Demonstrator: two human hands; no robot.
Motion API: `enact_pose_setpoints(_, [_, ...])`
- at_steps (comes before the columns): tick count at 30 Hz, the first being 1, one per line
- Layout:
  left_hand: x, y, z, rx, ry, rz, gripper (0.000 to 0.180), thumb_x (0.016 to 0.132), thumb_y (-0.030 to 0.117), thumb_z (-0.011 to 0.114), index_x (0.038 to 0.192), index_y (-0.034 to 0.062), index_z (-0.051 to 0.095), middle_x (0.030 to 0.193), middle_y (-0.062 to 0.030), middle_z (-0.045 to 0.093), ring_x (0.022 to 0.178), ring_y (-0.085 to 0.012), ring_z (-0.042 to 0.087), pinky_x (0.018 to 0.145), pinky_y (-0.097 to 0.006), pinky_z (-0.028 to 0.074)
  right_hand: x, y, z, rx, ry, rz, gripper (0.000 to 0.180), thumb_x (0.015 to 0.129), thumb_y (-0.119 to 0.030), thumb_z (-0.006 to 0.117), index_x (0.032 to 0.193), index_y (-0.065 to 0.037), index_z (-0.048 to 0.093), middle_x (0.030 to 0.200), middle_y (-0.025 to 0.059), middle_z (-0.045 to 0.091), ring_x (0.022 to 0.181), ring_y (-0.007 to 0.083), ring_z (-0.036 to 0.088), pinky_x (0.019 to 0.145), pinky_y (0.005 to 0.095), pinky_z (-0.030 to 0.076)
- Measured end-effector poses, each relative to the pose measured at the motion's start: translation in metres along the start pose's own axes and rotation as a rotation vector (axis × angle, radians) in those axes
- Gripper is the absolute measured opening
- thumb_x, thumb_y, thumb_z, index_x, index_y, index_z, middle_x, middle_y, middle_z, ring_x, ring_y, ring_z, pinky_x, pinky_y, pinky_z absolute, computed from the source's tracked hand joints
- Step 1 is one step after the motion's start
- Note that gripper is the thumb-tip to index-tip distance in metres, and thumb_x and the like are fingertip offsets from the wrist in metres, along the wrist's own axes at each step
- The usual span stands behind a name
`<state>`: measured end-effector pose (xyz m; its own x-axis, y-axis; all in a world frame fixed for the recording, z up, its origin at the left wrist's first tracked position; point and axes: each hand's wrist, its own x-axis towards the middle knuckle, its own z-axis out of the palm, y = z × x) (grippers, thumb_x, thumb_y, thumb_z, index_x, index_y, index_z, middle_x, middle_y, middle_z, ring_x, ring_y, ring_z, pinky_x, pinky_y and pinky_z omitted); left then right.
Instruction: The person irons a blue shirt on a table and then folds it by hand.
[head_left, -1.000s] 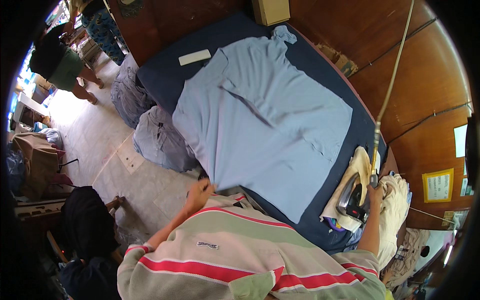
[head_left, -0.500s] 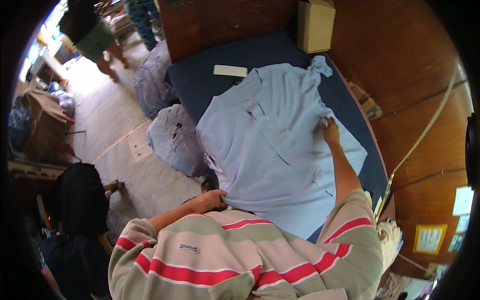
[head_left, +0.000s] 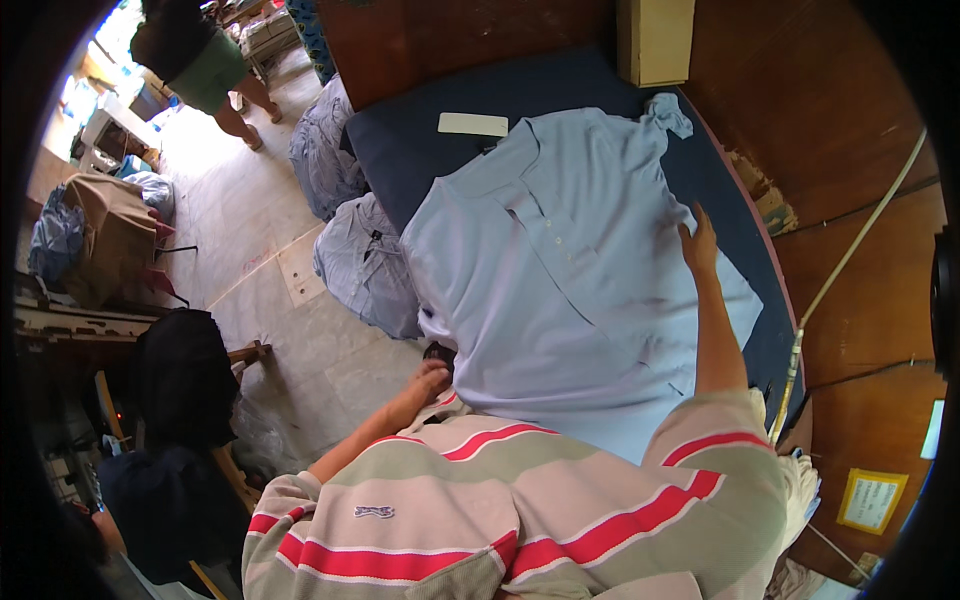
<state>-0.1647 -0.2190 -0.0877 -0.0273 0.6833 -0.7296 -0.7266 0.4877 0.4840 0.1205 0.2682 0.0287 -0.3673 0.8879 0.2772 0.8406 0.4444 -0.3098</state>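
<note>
Your right hand (head_left: 698, 243) has left the iron at the pad's near right corner & now lies flat, fingers out, on the right side of the pale blue short-sleeved cotton shirt (head_left: 570, 290). The iron itself is out of view now.

The shirt lies front-up w/ its button placket showing, spread on the dark navy padded ironing board (head_left: 400, 150), hem toward you, collar away.

Your left hand (head_left: 432, 378) has barely moved: it sits at the shirt's near left edge by the hem, loosely curled; can't tell if it pinches cloth.

So you've gone from pressing to smoothing; the panel under your right palm looks flat.

Off the board's left edge hang two bluish-grey bundles of clothes (head_left: 365, 265).
</note>
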Motion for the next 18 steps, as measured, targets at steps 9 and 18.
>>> enact_pose_setpoints(9, [0.026, 0.209, 0.040, 1.475, 0.869, 1.100, 0.038, 0.082, 0.023, 0.059, 0.117, 0.0099, 0.053, 0.117, -0.0098, 0.055, 0.106, -0.0290, 0.052, 0.083, -0.042, 0.040, -0.307, 0.033, -0.174, -0.791, 0.120, 0.610, 0.062, 0.079, -0.025, 0.063, 0.135, -0.010, 0.039, 0.137, 0.0212, 0.038, 0.127, 0.0364, 0.036, 0.097, 0.0501, 0.035])
enact_pose_setpoints(18, [0.089, 0.266, 0.068, 1.558, 0.704, 0.928, 0.020, 0.087, 0.028, 0.052, 0.096, 0.0097, 0.050, 0.086, -0.0167, 0.063, 0.085, -0.0362, 0.061, 0.071, -0.045, 0.046, -0.394, 0.049, -0.247, -0.776, -0.025, 1.100, 0.074, 0.077, -0.033, 0.064, 0.137, -0.004, 0.032, 0.124, 0.0240, 0.050, 0.116, 0.0307, 0.050, 0.092, 0.0434, 0.041])
